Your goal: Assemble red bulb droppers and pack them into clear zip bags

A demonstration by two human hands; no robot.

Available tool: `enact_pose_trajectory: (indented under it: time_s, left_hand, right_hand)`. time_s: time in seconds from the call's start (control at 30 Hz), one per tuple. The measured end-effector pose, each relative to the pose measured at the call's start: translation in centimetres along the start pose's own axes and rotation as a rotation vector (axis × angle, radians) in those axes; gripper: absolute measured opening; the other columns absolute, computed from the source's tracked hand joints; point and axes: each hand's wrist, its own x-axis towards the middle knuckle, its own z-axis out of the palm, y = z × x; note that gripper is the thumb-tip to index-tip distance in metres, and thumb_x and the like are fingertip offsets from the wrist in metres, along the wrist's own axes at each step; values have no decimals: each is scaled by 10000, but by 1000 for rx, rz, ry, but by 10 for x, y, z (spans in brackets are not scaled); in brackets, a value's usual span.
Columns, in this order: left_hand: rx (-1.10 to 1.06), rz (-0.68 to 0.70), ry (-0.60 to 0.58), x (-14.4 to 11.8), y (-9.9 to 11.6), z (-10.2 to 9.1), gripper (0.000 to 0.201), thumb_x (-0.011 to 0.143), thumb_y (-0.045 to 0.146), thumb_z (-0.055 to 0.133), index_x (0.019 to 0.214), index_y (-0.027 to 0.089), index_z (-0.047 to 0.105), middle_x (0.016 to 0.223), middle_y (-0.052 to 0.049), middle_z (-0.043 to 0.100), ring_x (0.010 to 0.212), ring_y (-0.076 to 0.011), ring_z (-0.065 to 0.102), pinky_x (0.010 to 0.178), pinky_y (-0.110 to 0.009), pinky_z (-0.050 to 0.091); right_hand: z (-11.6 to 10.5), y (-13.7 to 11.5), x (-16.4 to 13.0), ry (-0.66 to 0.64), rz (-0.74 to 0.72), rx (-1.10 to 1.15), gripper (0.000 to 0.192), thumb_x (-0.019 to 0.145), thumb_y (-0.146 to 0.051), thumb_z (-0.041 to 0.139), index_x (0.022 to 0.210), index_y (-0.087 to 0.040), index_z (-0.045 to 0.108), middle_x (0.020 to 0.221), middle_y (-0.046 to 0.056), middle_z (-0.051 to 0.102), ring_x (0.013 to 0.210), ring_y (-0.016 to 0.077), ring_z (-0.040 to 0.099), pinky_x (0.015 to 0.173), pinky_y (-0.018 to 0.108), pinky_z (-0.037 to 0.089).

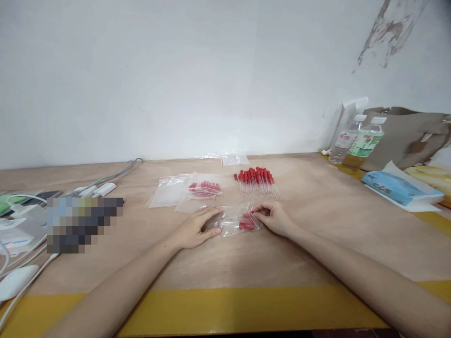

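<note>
A small clear zip bag (237,220) with red-capped droppers inside lies on the table between my hands. My left hand (197,228) rests flat on the bag's left end, fingers together. My right hand (273,218) pinches the bag's right end with its fingertips. Just behind the bag lies a loose row of red-capped glass droppers (256,181). To the left of that row sits another filled bag (204,188) on top of empty clear bags (168,190).
Chargers, cables and phones (31,206) crowd the left side, with a white mouse (16,281) near the front edge. At the right stand two water bottles (355,141), a beige bag (408,136) and a blue tissue pack (396,186). The table's front edge is yellow (225,312).
</note>
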Motion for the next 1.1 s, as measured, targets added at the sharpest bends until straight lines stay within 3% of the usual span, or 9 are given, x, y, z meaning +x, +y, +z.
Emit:
enact_pose_trajectory:
  time_s: [0.17,0.33,0.6,0.7,0.83,0.9,1.0,1.1]
  left_hand:
    - [2,17,4,0,-1,1,492,821,411,460,1278,251,375,1280,-52,461,1185,-221,401,1017,-406,287]
    - [-1,2,-7,1,-2,2,514,803,437,482,1273,252,386,1292,-52,450,1200,-224,387,1009,-396,305]
    - [24,12,-24,1,0,1,489,811,436,472,1265,267,407,1322,-40,420,1223,-220,361,1023,-402,285]
    - [30,15,-32,1,0,0,472,814,437,468,1255,276,424,1336,-41,401,1222,-220,365,1027,-405,277]
    - [35,18,-49,1,-2,1,460,823,439,450,1257,288,422,1344,-37,389,1229,-220,356,1029,-417,268]
    - [39,16,-59,1,-3,1,452,828,440,440,1256,294,421,1352,-30,377,1233,-217,351,1028,-411,273]
    - [63,17,-90,0,-4,0,441,841,442,412,1261,307,410,1370,-20,347,1249,-211,323,1035,-406,259]
    - [95,24,-129,1,-3,-1,440,856,446,377,1277,319,380,1386,-13,319,1277,-202,269,1047,-408,224]
  right_hand:
    - [-1,-10,-2,-275,-28,148,172,689,-309,591,799,-192,654,677,6,623,563,117,525,523,230,424]
    - [-2,-14,-2,-235,-148,54,221,775,-323,499,759,-190,674,768,24,625,743,174,556,687,295,442]
    - [-6,-17,-2,-162,188,418,343,775,-442,483,991,-219,628,823,1,657,795,174,600,756,327,465]
    - [-9,-22,-5,-244,297,530,321,713,-420,581,918,-181,643,833,28,667,829,187,604,797,343,453]
    - [-9,-25,-6,-333,301,571,323,652,-371,658,897,-163,622,869,44,664,833,175,606,797,325,452]
    - [-10,-18,-3,-256,317,495,305,652,-366,655,869,-157,603,790,38,658,730,153,609,717,303,471]
    - [-18,0,12,2,325,275,271,659,-330,630,860,-159,568,650,11,612,565,125,566,572,268,459]
    - [-34,15,38,202,124,-123,180,663,-275,598,804,-164,590,646,9,599,576,123,540,568,246,428]
